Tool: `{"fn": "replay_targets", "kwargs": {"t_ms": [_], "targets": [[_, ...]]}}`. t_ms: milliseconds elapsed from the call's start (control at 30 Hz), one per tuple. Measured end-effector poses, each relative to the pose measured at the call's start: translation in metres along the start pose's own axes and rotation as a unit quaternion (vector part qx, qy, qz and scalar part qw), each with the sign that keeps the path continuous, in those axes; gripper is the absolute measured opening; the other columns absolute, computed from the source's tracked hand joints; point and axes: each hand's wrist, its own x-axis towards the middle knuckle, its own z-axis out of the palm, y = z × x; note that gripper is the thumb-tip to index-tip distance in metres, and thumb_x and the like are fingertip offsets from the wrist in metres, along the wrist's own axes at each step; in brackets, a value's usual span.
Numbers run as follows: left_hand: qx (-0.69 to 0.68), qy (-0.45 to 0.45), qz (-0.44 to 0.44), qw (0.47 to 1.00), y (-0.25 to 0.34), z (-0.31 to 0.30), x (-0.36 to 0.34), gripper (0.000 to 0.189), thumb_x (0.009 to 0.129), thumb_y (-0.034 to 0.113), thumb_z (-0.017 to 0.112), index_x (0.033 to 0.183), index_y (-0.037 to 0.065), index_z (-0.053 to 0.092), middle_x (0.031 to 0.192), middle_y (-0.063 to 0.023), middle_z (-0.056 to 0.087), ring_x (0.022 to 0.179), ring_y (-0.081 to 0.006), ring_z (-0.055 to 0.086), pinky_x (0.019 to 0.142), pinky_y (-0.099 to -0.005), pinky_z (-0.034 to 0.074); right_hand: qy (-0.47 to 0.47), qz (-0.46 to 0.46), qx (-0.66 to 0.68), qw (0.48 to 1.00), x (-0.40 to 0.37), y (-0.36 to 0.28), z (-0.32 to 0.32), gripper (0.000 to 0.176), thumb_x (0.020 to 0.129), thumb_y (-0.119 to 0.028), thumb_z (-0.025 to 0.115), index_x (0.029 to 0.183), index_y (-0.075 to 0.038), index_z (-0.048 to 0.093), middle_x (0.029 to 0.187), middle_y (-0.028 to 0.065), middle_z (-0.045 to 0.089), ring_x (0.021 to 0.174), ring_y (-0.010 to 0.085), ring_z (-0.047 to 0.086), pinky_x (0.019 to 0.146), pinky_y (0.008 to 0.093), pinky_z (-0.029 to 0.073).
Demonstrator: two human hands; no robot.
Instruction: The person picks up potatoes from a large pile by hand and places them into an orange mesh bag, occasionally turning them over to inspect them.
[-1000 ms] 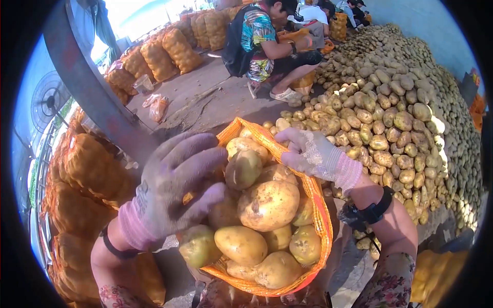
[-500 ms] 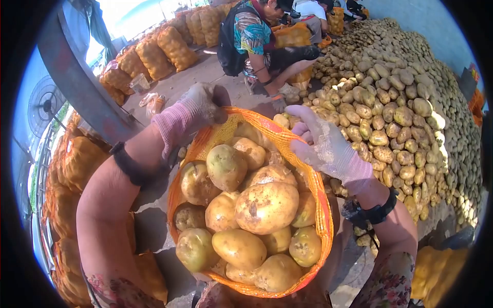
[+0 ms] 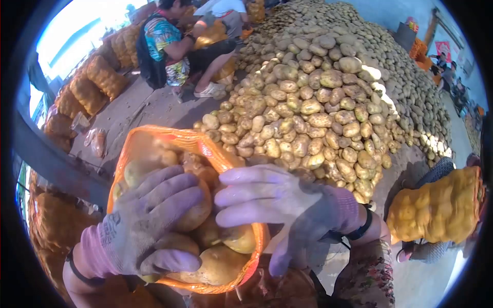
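Note:
An orange mesh sack (image 3: 261, 246) stands in front of me with its mouth wide, filled with large potatoes (image 3: 218, 264). My left hand (image 3: 149, 220), in a purple and grey work glove, lies over the potatoes inside the rim, fingers apart. It hides several of them. My right hand (image 3: 277, 203), gloved the same way, reaches over the sack's right rim with its fingers stretched out and its thumb hanging below. Nothing shows in its grasp. Both hands are slightly smeared by motion.
A big potato heap (image 3: 328, 123) rises beyond the sack. A co-worker (image 3: 169, 46) squats at its left edge. Full sacks (image 3: 105, 77) line the left side, near a grey post (image 3: 56, 159). Another full sack (image 3: 436, 205) stands at the right.
Both hands have left the sack's rim and come down over the potatoes. My view has swung right, showing more of the heap and a full sack at the right.

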Motion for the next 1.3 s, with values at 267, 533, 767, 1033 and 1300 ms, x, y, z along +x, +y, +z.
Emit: {"fn": "replay_targets", "kwargs": {"t_ms": [267,533,767,1033,1300], "targets": [[0.024,-0.143,0.012,0.989,-0.032,0.02,0.041,0.037,0.085,0.03,0.059,0.106,0.0,0.063,0.108,-0.0209,0.065,0.1,-0.0426,0.063,0.091,-0.0496,0.049,-0.014,0.042,-0.184,0.982,-0.006,0.013,0.024,0.044,0.066,-0.049,0.074,0.092,-0.014,0.068,0.102,0.0058,0.062,0.134,0.0317,0.038,0.11,0.0514,0.028],[0.136,-0.36,-0.048,0.922,-0.019,0.033,0.098,0.037,0.078,0.026,0.063,0.107,0.002,0.065,0.105,-0.0189,0.067,0.1,-0.0385,0.065,0.091,-0.0462,0.05,0.123,0.026,-0.347,0.929,-0.014,0.035,0.05,0.007,0.079,-0.023,0.058,0.08,-0.016,0.058,0.099,0.003,0.058,0.124,0.0268,0.049,0.104,0.0487,0.037],[0.3,-0.415,-0.037,0.858,-0.014,0.051,0.103,0.04,0.073,0.025,0.067,0.107,0.004,0.067,0.105,-0.0186,0.067,0.101,-0.0369,0.064,0.092,-0.0442,0.05,0.208,0.036,-0.364,0.907,-0.024,0.031,0.046,0.01,0.072,-0.019,0.061,0.082,-0.016,0.06,0.1,0.0009,0.059,0.121,0.0252,0.052,0.1,0.0459,0.041],[-0.028,-0.147,-0.249,0.957,-0.034,0.04,0.119,0.063,0.069,0.035,0.084,0.114,-0.002,0.059,0.094,-0.0167,0.07,0.088,-0.0324,0.069,0.076,-0.0401,0.054,0.26,0.037,-0.396,0.88,-0.028,0.039,0.025,0.016,0.068,-0.013,0.066,0.083,-0.019,0.064,0.103,-0.0037,0.064,0.113,0.0236,0.058,0.094,0.0431,0.046],[-0.08,-0.291,-0.187,0.935,-0.024,0.047,0.114,0.066,0.08,0.027,0.078,0.135,0.002,0.051,0.113,-0.0198,0.066,0.108,-0.032,0.063,0.094,-0.042,0.048,0.266,0.036,-0.369,0.89,-0.031,0.036,0.027,0.014,0.066,-0.014,0.066,0.078,-0.021,0.062,0.101,-0.0044,0.064,0.11,0.0235,0.06,0.087,0.0421,0.05]]}}
